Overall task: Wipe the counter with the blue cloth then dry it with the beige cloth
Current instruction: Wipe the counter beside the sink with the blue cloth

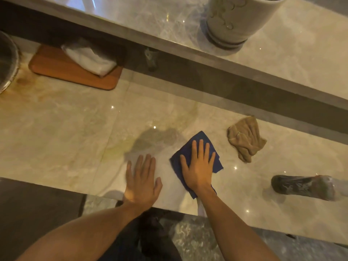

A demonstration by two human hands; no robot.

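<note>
The blue cloth (pixel 197 142) lies flat on the pale marble counter (pixel 66 140), near its front edge. My right hand (pixel 197 166) presses down on it, palm flat and fingers spread, covering most of the cloth. My left hand (pixel 142 179) rests flat on the bare counter just left of the cloth, fingers apart, holding nothing. The beige cloth (pixel 246 138) sits crumpled on the counter to the right, beyond the blue cloth and apart from both hands. A dull wet-looking patch (pixel 154 140) with a yellowish streak spreads just beyond my left hand.
A wooden board (pixel 56 70) with a white plastic bag (pixel 90 59) lies at the back left. A round metal rim (pixel 7 63) shows at the far left edge. A grey plant pot (pixel 237 21) stands on the raised ledge. A dark wrapped object (pixel 305 187) lies at the right.
</note>
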